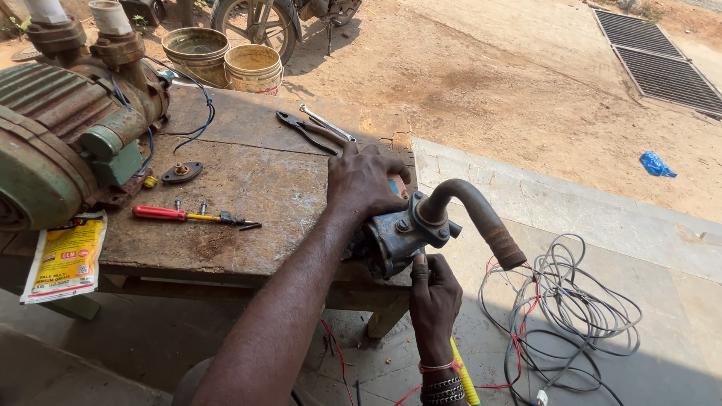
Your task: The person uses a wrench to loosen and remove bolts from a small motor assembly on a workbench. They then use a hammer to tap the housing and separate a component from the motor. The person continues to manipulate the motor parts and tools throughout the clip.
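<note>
Pump housing [395, 239], bluish-grey and rusty, sits at the centre of the frame on the near right corner of a worn wooden table [256, 188], with a curved rusty pipe [481, 214] arching off it to the right. The left hand [365, 180] lies spread over the housing's top, fingers curled down around it. The right hand [430, 297], wrist ringed with bangles, comes up from below, fingers closed on a small part against the housing's front; what that part is I cannot tell.

On the table, a red-handled screwdriver [192, 216] lies at centre left, pliers [304, 131] and a spanner [327, 122] at the far edge. A big green motor [68, 128] fills the upper left. Two buckets [226, 60] stand on bare sandy ground beyond. Stone paving runs under the table at right, with a tangle of grey and red wires [571, 308] lower right. A drain grate [654, 53] lies upper right.
</note>
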